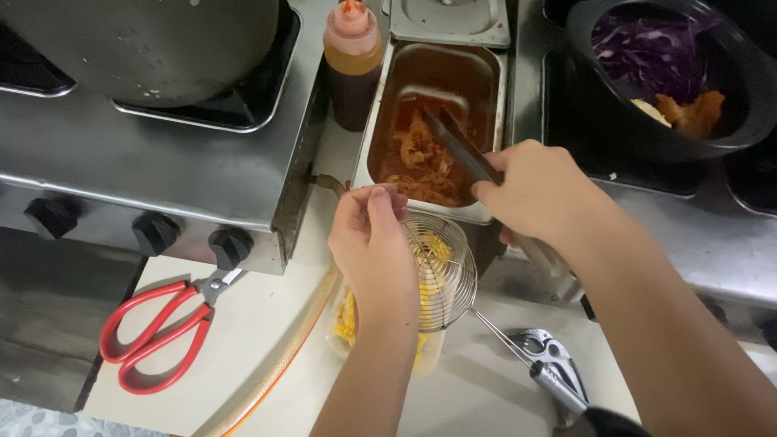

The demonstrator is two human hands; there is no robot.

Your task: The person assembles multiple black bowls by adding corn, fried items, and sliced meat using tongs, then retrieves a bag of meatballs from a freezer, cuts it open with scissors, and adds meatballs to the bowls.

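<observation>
Steel tongs [457,146] in my right hand [538,194] dig into the tray [486,89]; left hand [376,251] grips the strainer [449,279] rim; next, lift some across.

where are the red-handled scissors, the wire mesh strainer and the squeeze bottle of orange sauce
red-handled scissors [158,332]: head view, on the crossing red handles
round wire mesh strainer [443,271]: head view, on the basket mesh
clear plastic squeeze bottle of orange sauce [353,69]: head view, on the body
</observation>
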